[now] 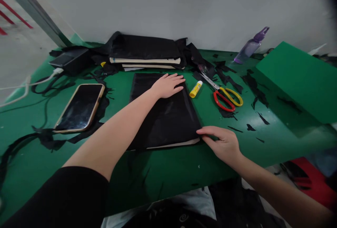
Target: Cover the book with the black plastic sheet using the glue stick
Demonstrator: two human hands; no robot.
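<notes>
A flat board wrapped in black fabric (168, 122) lies in front of me, a pale strip showing along its near edge. My left hand (168, 85) rests palm down across its far part, fingers stretched out. At the near right corner, my right hand (222, 143) pinches the black fabric edge between thumb and fingertips. Just right of the board lies a yellow glue stick (196, 89) with a white cap. Beyond it are scissors (223, 96) with one red and one yellow handle, their blades pointing away from me.
Black-covered pads (144, 47) are stacked by the wall. A phone (80, 108) lies left, near a dark box (71, 57) and a white cable (52, 75). Black scraps (229, 80) litter the green table (168, 171). A purple spray bottle (249, 48) and green box (300, 80) stand right.
</notes>
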